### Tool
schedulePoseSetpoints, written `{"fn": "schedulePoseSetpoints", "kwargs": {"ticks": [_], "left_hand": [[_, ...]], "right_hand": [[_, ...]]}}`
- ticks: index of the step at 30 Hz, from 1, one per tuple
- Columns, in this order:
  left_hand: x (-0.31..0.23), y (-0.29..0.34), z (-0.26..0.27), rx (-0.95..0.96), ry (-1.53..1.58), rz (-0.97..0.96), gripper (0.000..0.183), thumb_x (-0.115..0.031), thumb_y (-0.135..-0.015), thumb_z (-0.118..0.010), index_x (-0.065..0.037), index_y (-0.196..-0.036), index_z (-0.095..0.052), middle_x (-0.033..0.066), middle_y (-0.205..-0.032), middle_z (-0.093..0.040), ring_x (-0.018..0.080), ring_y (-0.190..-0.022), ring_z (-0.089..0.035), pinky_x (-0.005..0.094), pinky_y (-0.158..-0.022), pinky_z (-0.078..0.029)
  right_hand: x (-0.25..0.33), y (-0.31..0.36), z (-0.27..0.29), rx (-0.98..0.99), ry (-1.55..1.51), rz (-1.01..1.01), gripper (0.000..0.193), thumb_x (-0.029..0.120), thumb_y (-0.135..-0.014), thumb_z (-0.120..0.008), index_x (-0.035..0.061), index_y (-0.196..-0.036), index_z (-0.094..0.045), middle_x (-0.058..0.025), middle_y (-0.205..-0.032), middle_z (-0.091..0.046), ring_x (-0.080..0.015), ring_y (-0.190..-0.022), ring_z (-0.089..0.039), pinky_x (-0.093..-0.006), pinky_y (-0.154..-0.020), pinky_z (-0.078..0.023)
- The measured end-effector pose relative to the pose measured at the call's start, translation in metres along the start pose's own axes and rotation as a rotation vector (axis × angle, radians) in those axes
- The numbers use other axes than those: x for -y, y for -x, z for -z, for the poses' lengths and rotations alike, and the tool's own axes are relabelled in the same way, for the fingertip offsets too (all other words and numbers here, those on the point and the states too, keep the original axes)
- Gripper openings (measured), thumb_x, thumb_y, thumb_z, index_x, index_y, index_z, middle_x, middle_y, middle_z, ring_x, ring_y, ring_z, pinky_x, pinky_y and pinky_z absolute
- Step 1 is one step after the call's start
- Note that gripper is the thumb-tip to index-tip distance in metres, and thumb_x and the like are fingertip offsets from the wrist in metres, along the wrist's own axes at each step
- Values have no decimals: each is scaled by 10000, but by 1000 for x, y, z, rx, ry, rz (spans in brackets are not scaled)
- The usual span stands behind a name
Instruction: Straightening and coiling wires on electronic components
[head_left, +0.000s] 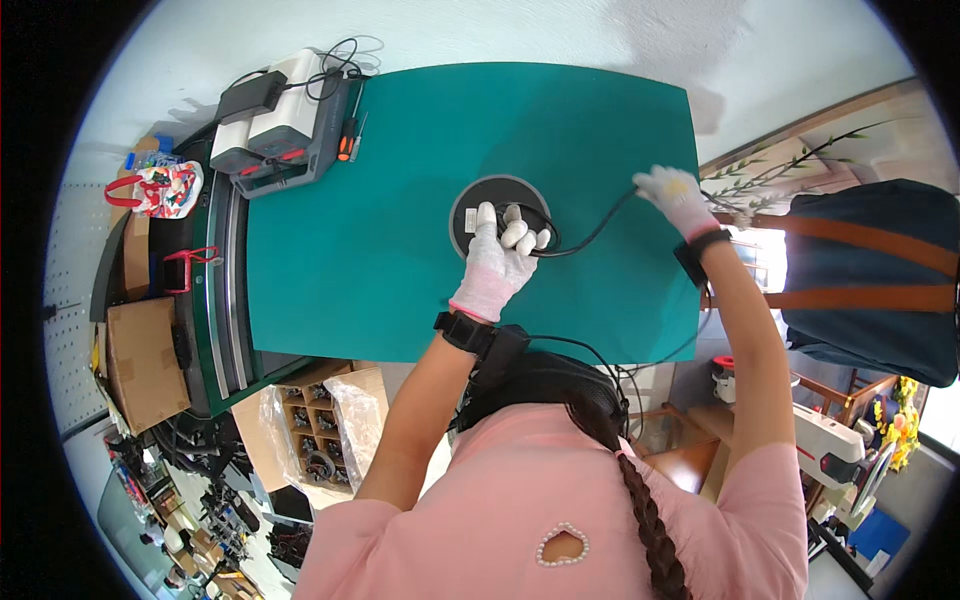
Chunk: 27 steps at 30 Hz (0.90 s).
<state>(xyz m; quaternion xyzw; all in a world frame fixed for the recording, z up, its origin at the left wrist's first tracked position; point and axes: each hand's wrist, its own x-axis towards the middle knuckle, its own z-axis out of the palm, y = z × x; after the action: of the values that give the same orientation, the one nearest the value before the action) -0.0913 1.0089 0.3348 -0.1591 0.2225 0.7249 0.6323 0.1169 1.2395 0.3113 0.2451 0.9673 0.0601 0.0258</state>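
A round dark-grey disc point(466, 243) with a paler rim and a small white label lies on the green table. Over its lower part rests my left hand point(498, 262) in a white glove, thumb pointing up and fingers curled on a black cable. The cable point(590, 238) loops on the disc, passes out of those fingers and rises in a curve to the right. At the table's right edge my right hand point(678, 200), gloved too, is closed around that cable. What lies under my left palm is hidden.
The green table point(350, 260) spreads around the disc. At its far left stands a grey-and-white device point(285, 125) with a black adapter; screwdrivers point(348, 140) lie beside it. A dark bag point(870, 270) with brown straps hangs at right. Below left sits an open divided carton point(315, 420).
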Motion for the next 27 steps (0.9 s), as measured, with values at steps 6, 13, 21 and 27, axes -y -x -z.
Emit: {"fn": "schedulePoseSetpoints", "kwargs": {"ticks": [6, 13, 21, 27], "left_hand": [[2, 3, -3, -48, -154, -73, 432, -433, -946, -335, -92, -760, -525, -61, -470, -198, 106, -409, -214, 291, -570, -386], [-3, -6, 17, 115, -93, 18, 434, -472, -936, -328, -106, -817, -528, -59, -496, -246, 94, -433, -257, 293, -565, -375], [-7, -27, 58, 362, 1308, 787, 406, -383, -864, -450, -119, -1169, -485, 80, -1148, -523, 251, -1042, -484, 463, -913, -367], [-2, -18, 36, 373, 523, 263, 339, -321, -899, -423, -46, -1071, -518, 86, -1003, -554, 244, -945, -512, 450, -947, -355]], "right_hand": [[73, -120, 37, 65, -86, 85, 94, 227, -781, -583, 177, -826, -648, -66, -810, -622, -262, -800, -634, -372, -643, -516], [153, -115, 80, -166, -259, 346, 99, 120, -700, -565, 113, -772, -633, -103, -831, -591, -279, -779, -606, -380, -699, -486], [192, -38, 102, -153, -374, 290, 251, 107, -726, -559, 64, -969, -513, -66, -797, -572, -255, -823, -574, -378, -701, -476], [209, -9, 98, -445, -292, 178, 316, 129, -716, -551, 51, -1019, -503, -62, -828, -552, -238, -842, -559, -382, -752, -460]]}}
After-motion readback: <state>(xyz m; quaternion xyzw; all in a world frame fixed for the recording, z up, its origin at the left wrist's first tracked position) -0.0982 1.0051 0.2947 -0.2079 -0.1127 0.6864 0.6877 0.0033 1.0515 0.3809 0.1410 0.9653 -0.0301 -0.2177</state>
